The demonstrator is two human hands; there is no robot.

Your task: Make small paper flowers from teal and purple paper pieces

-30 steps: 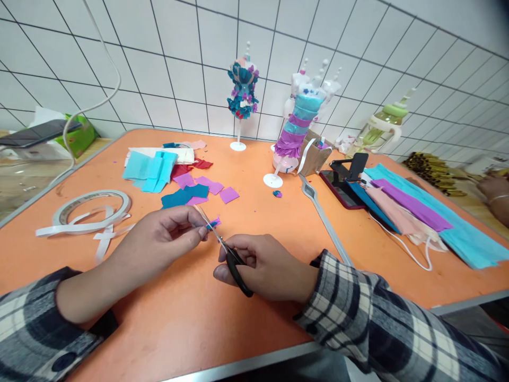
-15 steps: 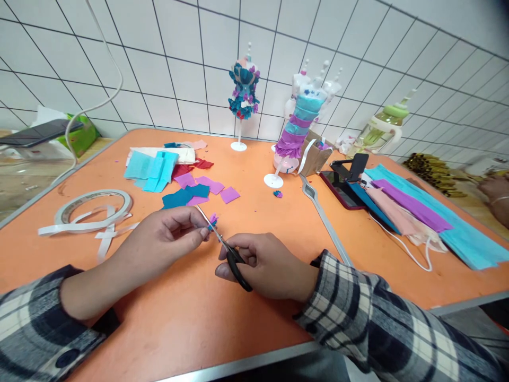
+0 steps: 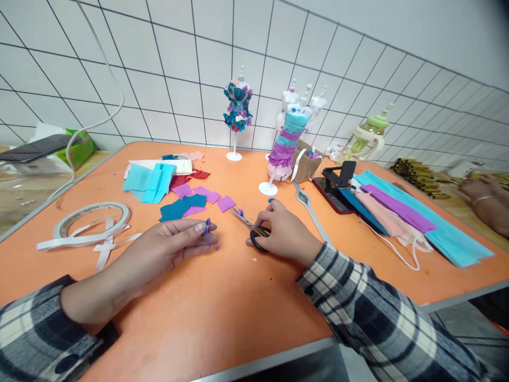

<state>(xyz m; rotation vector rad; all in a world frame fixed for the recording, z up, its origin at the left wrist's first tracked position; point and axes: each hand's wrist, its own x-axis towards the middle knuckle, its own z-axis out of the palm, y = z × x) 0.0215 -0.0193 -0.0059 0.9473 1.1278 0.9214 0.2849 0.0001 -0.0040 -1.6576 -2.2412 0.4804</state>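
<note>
Between the thumb and fingers of my left hand point(image 3: 163, 249) is a small blue and purple paper flower point(image 3: 207, 227). My right hand point(image 3: 288, 233) is closed around the black handles of a pair of scissors point(image 3: 260, 241), low over the table, with the blades pointing away to the left. A bit of blue paper point(image 3: 271, 200) shows just beyond my right fingers, the rest of it hidden. Purple crepe paper squares point(image 3: 226, 203) and dark blue paper pieces point(image 3: 175, 209) lie beyond my left hand. Tiny scraps sit on the tabletop between my hands.
A roll of white tape point(image 3: 59, 228) lies at the left. Paper-dressed mannequin stands point(image 3: 292, 124) point(image 3: 237, 106) rise at the back. At the right are a phone point(image 3: 330, 196) and long crepe strips point(image 3: 449, 233). Another person's hand point(image 3: 483, 193) shows at the far right.
The scissors have moved right, away from the flower, with my right hand. My left hand still pinches the flower, now turned in its fingertips. The camera view has shifted slightly.
</note>
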